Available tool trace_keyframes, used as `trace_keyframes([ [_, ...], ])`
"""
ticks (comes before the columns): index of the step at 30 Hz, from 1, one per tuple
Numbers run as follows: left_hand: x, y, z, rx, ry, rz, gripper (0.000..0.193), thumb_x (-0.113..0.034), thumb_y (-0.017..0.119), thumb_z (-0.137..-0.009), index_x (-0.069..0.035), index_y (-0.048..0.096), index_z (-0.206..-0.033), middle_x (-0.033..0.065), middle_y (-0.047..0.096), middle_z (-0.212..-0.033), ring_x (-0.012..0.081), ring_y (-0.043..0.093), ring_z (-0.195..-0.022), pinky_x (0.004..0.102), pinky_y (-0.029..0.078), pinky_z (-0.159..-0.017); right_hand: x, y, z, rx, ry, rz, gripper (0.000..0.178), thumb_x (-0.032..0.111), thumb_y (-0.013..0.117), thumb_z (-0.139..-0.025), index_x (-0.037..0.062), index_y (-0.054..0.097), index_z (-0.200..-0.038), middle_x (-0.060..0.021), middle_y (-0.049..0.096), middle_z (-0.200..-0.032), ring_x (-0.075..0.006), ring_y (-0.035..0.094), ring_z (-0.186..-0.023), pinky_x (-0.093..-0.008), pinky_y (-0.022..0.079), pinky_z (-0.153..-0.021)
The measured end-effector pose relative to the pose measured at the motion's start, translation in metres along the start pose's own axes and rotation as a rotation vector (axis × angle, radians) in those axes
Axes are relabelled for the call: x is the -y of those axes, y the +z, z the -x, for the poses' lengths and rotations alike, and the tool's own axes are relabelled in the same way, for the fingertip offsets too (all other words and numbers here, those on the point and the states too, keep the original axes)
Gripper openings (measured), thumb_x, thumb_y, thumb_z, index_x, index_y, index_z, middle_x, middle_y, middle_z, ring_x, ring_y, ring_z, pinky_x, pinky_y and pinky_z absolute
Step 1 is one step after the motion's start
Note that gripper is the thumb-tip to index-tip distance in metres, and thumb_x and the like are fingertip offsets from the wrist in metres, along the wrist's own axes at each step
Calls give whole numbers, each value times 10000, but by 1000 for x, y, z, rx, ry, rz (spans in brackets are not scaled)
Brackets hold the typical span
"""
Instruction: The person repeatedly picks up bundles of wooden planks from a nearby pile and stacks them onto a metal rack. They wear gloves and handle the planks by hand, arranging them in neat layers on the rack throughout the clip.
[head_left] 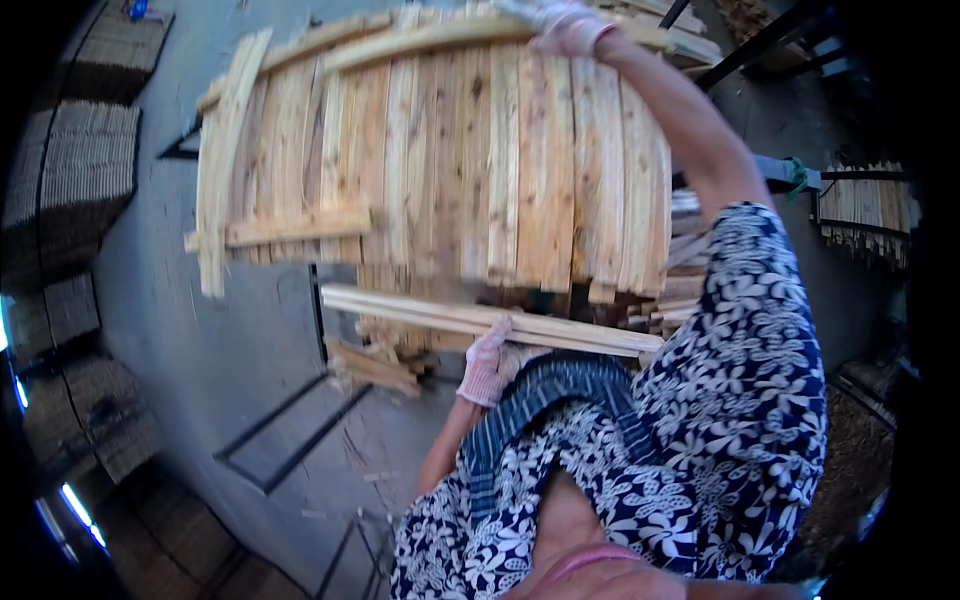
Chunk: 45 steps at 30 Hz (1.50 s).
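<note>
While the left hand (487,365), in a pale knitted glove, is closed around a bundle of wood strips (430,312), the right hand (568,28), gloved likewise, is at the far edge of a row of boards (450,165). The bundle is located between the person's body and the near ends of the boards. Its long axis runs left to right, slightly slanted: the left end points outward and lies farther from the body, and the right end comes close to the patterned shirt (745,400). The right hand is blurred and lies over a long strip (430,43) set crosswise on the boards; whether it grips that strip cannot be told. The boards lie side by side, their long axes pointing away from the person. A short strip (300,226) lies across their near left part, and a narrow slat (228,165) runs lengthwise along the left edge, crossing it. At the right, a dark metal rack (815,205) holds a stack of slats (868,205). Loose offcuts (375,365) are heaped below the bundle's left half. Tall wood stacks (88,165) stand along the left side of the grey floor (180,330).
</note>
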<state>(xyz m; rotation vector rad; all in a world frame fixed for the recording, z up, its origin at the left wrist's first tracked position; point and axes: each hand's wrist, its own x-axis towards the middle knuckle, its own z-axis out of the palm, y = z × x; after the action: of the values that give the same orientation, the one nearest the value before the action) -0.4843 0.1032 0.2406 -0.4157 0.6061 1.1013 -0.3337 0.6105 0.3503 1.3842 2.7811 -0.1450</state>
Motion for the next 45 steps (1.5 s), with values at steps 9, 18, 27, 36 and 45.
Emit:
trace_keyframes([
  [9,4,1,-88,-67,144,-183,400,-199,726,-965,47,560,-1233,209,609,-1309,335,586,-1253,511,510,-1087,-30,91,192,-189,721,-2,738,512,604,-973,280,313,-1611,-286,438,-1514,-406,427,-1416,-530,368,-1134],
  [18,24,24,-55,-142,-116,200,443,-165,656,-1008,42,414,-1316,275,413,-1456,475,415,-1399,775,324,-1120,-63,177,215,-327,676,-672,767,559,508,-1019,153,264,-1621,-325,600,-1343,-463,581,-1253,-475,450,-1044],
  [27,51,18,-103,-59,69,214,307,-135,668,-993,-32,535,-1249,228,525,-1361,489,489,-1305,827,309,-1068,-62,175,206,-382,567,-463,745,543,443,-1032,105,274,-1610,-333,561,-1391,-495,552,-1261,-506,426,-1073],
  [36,-18,5,-29,123,1,149,225,-86,642,-955,11,579,-1148,235,621,-1218,442,563,-1253,737,335,-1133,115,77,232,-190,-138,-490,590,327,737,-922,116,544,-1438,-199,619,-1352,-367,567,-1289,-441,466,-1107],
  [45,-75,37,-48,-226,629,-616,497,-259,754,-936,-72,493,-1315,124,604,-1225,244,605,-1133,402,544,-939,181,77,257,28,-357,55,684,310,712,-892,259,436,-1516,-140,556,-1018,-326,610,-919,-466,517,-758],
])
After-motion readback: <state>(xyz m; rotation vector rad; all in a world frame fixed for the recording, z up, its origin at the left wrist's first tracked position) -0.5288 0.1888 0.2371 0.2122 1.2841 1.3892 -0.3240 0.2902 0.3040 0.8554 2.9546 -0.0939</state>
